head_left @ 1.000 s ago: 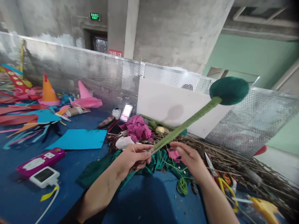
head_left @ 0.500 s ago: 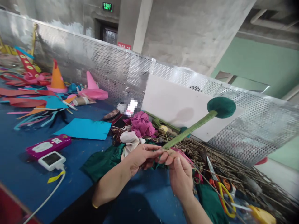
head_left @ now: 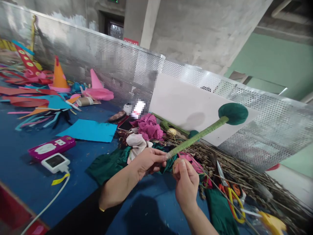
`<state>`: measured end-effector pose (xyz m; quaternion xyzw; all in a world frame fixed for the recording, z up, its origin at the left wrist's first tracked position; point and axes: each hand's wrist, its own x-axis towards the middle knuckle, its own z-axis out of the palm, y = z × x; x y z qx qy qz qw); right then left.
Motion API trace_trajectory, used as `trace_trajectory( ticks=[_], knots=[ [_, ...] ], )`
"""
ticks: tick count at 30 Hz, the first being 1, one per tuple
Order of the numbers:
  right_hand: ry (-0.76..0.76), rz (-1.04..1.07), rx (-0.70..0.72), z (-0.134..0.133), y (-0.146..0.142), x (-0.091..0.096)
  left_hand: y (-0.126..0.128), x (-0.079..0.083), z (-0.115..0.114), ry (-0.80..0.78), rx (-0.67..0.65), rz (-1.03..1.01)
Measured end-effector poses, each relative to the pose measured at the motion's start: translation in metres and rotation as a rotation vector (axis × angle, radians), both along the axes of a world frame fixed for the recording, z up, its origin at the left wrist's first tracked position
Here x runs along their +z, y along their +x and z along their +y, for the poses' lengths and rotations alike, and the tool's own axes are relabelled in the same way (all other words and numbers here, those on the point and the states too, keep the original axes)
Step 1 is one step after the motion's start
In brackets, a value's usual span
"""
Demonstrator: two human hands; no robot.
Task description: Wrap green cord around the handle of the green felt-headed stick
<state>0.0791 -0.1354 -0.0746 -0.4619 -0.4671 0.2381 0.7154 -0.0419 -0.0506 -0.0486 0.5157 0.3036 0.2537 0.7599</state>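
Note:
My left hand [head_left: 154,160] is closed round the lower end of a green-wrapped stem [head_left: 199,136]. The stem slants up to the right and carries a dark green, fabric-covered ball [head_left: 234,113] at its top. Just below and right of the stem's lower end, my right hand [head_left: 186,182] is closed in a pinch. A thin green strand seems to run from the stem to its fingertips; how much of it lies inside the hand is hidden. Dark green cloth [head_left: 109,168] and a whitish cloth [head_left: 137,145] lie beside and behind my left hand.
Scissors [head_left: 234,200] with yellow-orange handles, a yellow glue gun [head_left: 272,222] and dried twigs [head_left: 241,173] lie at the right. Purple cloth [head_left: 148,126] and a white board [head_left: 176,94] are behind. Left are blue sheet [head_left: 89,130], purple box [head_left: 52,147], white corded device [head_left: 55,162] and cone hats [head_left: 58,78].
My right hand has drawn slightly down and away from the stem, its fingers now in a tighter pinch. More of the stem's lower end shows. My left hand keeps its hold.

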Motion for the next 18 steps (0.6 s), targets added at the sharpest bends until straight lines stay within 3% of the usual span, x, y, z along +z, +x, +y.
trace_trajectory(
  ticks=[9,13,18],
  knots=[
    [0.045,-0.271,0.169,-0.003,0.016,0.023,0.013,-0.006,-0.010,0.419,0.136,0.291],
    [-0.019,-0.457,0.105,0.001,0.029,0.033,0.010,-0.003,-0.018,0.649,0.176,0.484],
    [-0.032,-0.538,0.067,0.010,0.043,0.033,0.012,0.003,-0.028,0.879,0.183,0.673]
  ],
)
